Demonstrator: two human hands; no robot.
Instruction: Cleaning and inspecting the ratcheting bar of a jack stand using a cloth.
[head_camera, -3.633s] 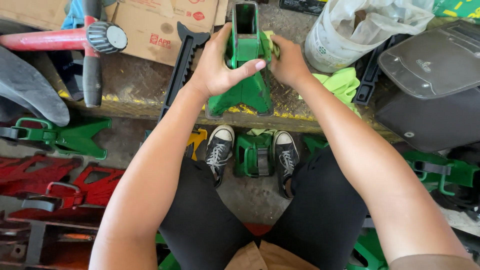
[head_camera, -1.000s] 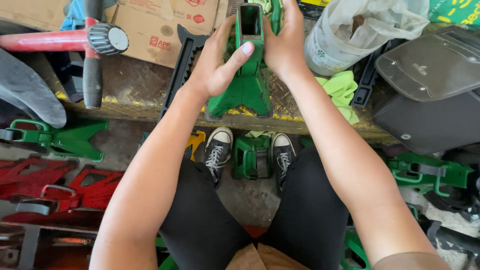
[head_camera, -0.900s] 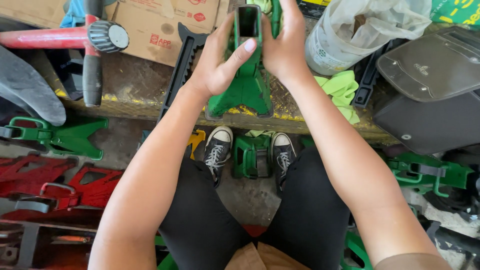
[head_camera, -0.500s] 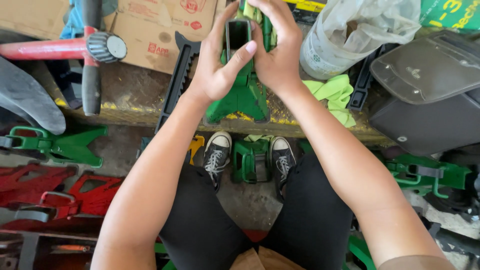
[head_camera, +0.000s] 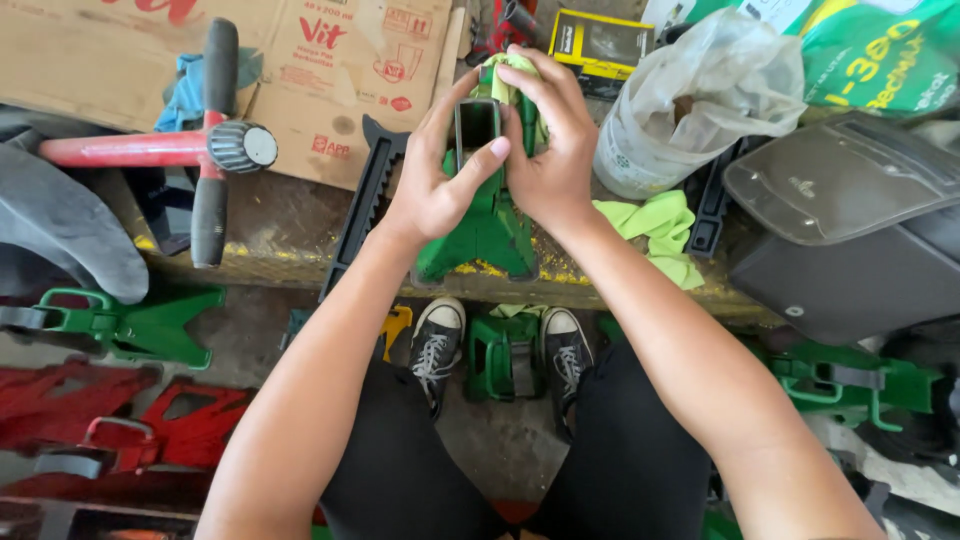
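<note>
A green metal stand with spread legs (head_camera: 487, 215) is stood upright on the worn wooden bench edge (head_camera: 290, 225). It is gripped on one side by the left hand (head_camera: 432, 170), fingers curled round it. A yellow-green cloth (head_camera: 505, 78) is pressed on its top by the right hand (head_camera: 552, 150), fingers closed over the cloth. A black toothed metal bar (head_camera: 368, 200) is lying just beside the stand.

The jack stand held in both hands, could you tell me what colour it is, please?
Green, seen in the head view: the jack stand stands between the left hand and right hand.
</note>
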